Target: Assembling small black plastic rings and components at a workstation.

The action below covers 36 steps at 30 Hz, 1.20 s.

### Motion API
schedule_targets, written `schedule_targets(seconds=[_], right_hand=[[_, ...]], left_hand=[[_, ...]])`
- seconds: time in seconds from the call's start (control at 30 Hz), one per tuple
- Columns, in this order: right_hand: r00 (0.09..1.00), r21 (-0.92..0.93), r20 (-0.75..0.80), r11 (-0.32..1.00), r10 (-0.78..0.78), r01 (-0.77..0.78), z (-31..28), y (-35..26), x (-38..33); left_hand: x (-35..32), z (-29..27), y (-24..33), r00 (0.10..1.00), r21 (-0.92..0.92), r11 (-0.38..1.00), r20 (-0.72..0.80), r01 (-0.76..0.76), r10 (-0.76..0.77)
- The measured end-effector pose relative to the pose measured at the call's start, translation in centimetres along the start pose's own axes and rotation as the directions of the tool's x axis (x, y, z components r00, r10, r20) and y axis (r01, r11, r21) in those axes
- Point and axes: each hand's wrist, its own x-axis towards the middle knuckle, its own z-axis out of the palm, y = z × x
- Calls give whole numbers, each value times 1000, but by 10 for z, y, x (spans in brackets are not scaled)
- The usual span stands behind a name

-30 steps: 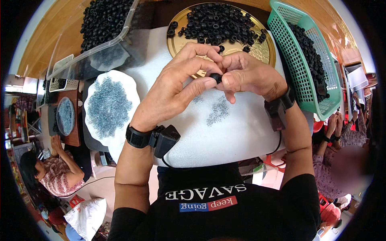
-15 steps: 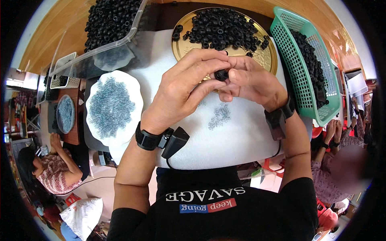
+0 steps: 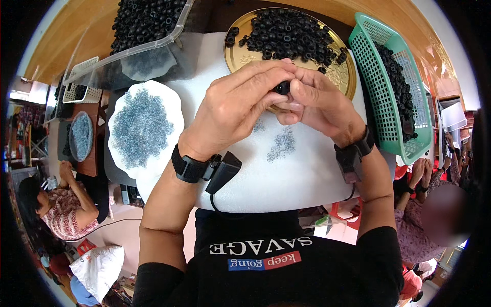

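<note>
The left hand [image 3: 227, 105] is pinching a small black round piece [image 3: 282, 88] between thumb and forefinger, the fingers closing on it; the right hand [image 3: 330, 102] is meeting it from the other side, thumb against the piece, the other fingers curling in close. The piece is sitting between both hands, above the near edge of the golden tray [image 3: 241, 57], which the hands are partly hiding.

From the left, a white scalloped plate [image 3: 176, 107] is carrying tiny bluish translucent bits [image 3: 140, 128], and a clear plastic bin [image 3: 174, 37] behind it is holding black pieces. The tray is bearing more, as is the green basket [image 3: 365, 77] at right.

The white-covered counter [image 3: 245, 184] is supporting a loose patch of bits [image 3: 282, 146]. Co-workers are sitting on either side.
</note>
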Motion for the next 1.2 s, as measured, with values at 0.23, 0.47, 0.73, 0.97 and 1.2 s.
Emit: schedule_targets(seconds=[0.23, 0.47, 0.73, 0.97, 1.2], right_hand=[[989, 195, 147, 981, -17, -13, -11, 9, 2], [977, 174, 213, 984, -9, -29, -3, 6, -1], [993, 51, 116, 998, -28, 23, 9, 7, -4], [988, 100, 151, 995, -28, 13, 4, 5, 0], [983, 135, 185, 991, -15, -10, 1, 1, 0]], left_hand=[[7, 1, 1, 998, -132, 990, 36, 46, -42], [6, 11, 2, 999, -231, 972, -15, -51, 49], [6, 8, 4, 998, -254, 966, -47, -44, 33], [8, 8, 0, 999, -245, 968, -21, -49, 46], [10, 11, 1, 999, -240, 970, -26, -46, 41]])
